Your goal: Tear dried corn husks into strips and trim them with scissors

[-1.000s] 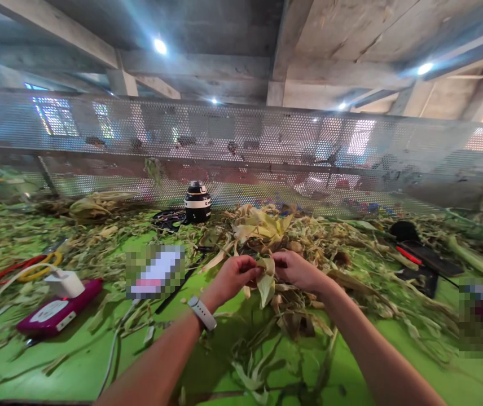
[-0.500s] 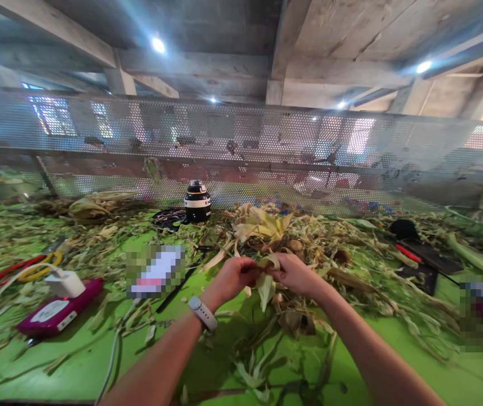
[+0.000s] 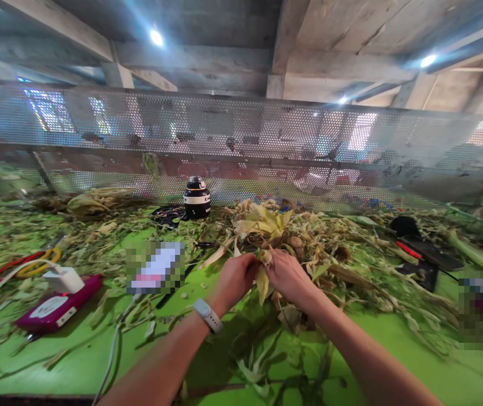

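Between my two hands is a pale yellow-green corn husk [image 3: 262, 286], its pointed end hanging down. My left hand [image 3: 236, 276], with a white band on the wrist, is closed on the husk's left side. Pressed against the other side, my right hand [image 3: 287, 273] has its fingers bent round the husk, and its fingertips are partly hidden. Just beyond my hands lies a bunch of yellowish husks [image 3: 267, 219] on a heap of dry scraps. Below my wrists, a pale split husk [image 3: 255, 366] rests on the green table [image 3: 207, 361].
To the left are a purple power strip [image 3: 61, 304] with a white plug, a phone [image 3: 159, 268] on a cable, and scissors [image 3: 25, 268] with red and yellow handles. A black jar [image 3: 197, 198] stands before a perforated metal screen [image 3: 241, 129]. Dark items [image 3: 427, 254] lie at right.
My hands have drawn closer together over the husk, and my right hand has turned more back-up. The husk's hanging end has shifted slightly left. The view has tilted a little.
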`<state>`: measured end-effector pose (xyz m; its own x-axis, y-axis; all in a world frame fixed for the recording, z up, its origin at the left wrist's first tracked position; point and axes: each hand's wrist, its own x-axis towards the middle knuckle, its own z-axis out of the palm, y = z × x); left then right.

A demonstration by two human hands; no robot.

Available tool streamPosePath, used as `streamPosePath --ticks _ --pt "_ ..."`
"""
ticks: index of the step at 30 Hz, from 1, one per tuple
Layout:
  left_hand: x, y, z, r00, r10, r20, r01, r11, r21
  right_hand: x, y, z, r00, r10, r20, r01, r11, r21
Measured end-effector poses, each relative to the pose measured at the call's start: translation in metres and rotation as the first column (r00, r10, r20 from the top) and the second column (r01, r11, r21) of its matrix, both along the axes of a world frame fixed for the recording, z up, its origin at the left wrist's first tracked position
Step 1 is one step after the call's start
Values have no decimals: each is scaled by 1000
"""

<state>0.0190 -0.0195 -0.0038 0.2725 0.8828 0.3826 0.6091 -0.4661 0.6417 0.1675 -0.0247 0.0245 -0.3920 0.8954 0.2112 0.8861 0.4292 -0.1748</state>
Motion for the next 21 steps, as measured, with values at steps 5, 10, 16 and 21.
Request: streamPosePath --ticks 5,10,16,21 --pt "-2 6 -5 999 29 -31 -29 1000 10 -4 3 -6 998 -62 3 61 998 31" --pt "-5 10 -6 984 -79 163 102 985 -142 14 18 -3 988 89 -130 -102 990 -95" --pt "-5 9 -5 988 -132 84 143 979 -142 20 18 -4 968 168 -187 -183 981 -61" --pt "-5 9 -5 988 -69 -140 58 995 -75 19 16 -4 976 160 -149 -174 981 -84"
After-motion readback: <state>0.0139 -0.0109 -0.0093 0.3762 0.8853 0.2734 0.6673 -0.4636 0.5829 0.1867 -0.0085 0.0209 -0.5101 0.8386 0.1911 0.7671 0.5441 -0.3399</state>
